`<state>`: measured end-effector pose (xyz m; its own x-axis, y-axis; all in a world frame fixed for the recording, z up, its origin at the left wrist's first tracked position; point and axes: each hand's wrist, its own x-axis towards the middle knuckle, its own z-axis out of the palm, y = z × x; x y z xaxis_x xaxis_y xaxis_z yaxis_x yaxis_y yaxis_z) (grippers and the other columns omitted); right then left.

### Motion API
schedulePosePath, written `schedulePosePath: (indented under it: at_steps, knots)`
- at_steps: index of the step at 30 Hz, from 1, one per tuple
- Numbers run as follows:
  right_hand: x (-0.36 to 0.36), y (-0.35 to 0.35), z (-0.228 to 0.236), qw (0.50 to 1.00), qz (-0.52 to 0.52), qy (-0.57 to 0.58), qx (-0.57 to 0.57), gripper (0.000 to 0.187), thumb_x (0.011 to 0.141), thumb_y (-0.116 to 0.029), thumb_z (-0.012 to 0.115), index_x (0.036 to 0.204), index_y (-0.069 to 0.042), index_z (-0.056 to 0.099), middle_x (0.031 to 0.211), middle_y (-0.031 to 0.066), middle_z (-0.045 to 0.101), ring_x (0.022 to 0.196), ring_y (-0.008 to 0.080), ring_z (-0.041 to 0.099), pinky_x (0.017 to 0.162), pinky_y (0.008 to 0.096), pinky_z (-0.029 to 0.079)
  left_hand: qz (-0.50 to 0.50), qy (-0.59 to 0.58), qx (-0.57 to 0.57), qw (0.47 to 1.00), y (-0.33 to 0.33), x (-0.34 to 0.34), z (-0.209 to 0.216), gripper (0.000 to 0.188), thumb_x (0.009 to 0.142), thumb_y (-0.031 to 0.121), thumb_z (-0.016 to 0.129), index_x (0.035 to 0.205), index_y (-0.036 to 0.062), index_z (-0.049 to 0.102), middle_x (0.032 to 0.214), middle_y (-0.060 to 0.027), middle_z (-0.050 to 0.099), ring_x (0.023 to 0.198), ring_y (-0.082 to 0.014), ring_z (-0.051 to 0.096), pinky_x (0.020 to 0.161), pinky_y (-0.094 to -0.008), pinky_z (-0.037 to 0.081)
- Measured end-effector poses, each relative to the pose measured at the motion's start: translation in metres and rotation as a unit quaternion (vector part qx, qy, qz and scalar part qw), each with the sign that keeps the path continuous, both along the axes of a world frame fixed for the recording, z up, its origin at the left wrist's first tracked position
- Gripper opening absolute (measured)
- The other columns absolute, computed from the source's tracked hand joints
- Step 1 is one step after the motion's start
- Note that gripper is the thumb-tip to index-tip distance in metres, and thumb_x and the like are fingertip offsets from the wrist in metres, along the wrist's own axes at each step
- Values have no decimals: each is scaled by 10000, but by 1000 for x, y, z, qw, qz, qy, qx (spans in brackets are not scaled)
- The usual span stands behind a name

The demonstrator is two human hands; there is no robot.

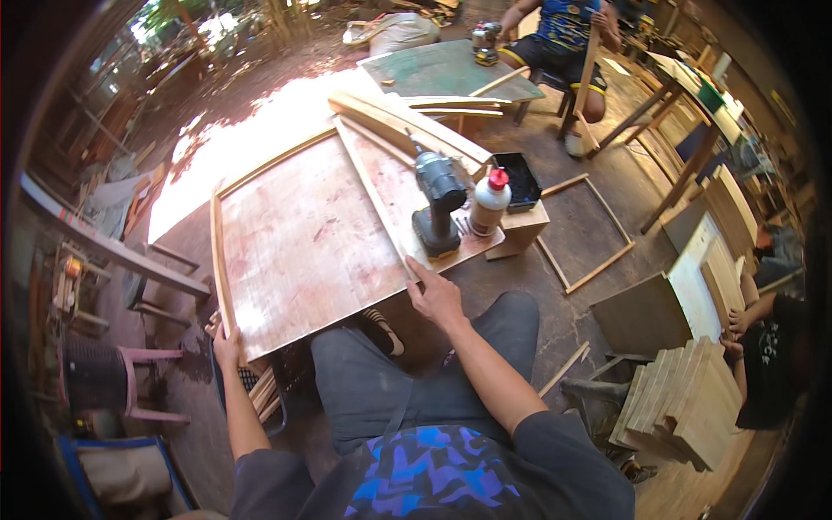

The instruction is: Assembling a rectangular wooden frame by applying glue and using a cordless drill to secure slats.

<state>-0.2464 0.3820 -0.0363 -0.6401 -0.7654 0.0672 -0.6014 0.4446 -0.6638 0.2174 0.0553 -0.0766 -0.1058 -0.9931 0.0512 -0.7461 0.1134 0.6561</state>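
A plywood board point(303, 234) lies in front of me as a work surface. On it rests a frame of thin wooden strips, with a left strip point(222, 260), a far strip point(277, 159) and a slanting right strip point(373, 195). My left hand point(226, 345) grips the left strip's near end at the board's corner. At the near end of the right strip, my right hand point(435, 299) has its fingers closed on the wood. Just beyond that hand stand a cordless drill point(440, 195) and a white glue bottle point(490, 205) with a red cap.
A black bin point(520, 180) sits beside the bottle. Long wooden pieces point(416, 130) lie behind the drill. A finished rectangular frame point(598, 269) is on the floor at right. Stacked boards point(667, 399) stand near a co-worker's hands point(737, 334). Another person point(563, 43) sits beyond a green table point(442, 74).
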Motion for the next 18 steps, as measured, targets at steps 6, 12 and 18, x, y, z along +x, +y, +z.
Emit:
schedulePosePath:
  at_steps: [6, 12, 18]
  knots:
    - [4, 10, -3, 999, 16, -48, -20, 551, 938, -305, 606, 1474, -305, 481, 1076, 164, 705, 910, 398, 693, 784, 510, 559, -25, -55, -17, 998, 9, -9, 16, 583, 860, 330, 691, 1349, 25, 603, 1181, -209, 704, 1095, -342, 676, 946, -414, 496]
    - [26, 57, -39, 992, -12, -14, -125, 494, 898, -237, 630, 1387, -231, 564, 924, 134, 696, 808, 370, 687, 738, 502, 557, 8, -138, -70, 988, 20, -20, 25, 582, 892, 392, 651, 1375, 73, 592, 1209, -230, 686, 1141, -387, 648, 969, -445, 478]
    - [23, 99, -100, 945, 29, -198, 259, 453, 846, -305, 629, 1285, -198, 671, 1147, 135, 723, 1080, 343, 680, 946, 445, 534, 15, -144, -55, 988, 20, -21, 26, 579, 969, 505, 562, 1348, 70, 610, 1214, -232, 681, 1138, -398, 642, 965, -449, 476]
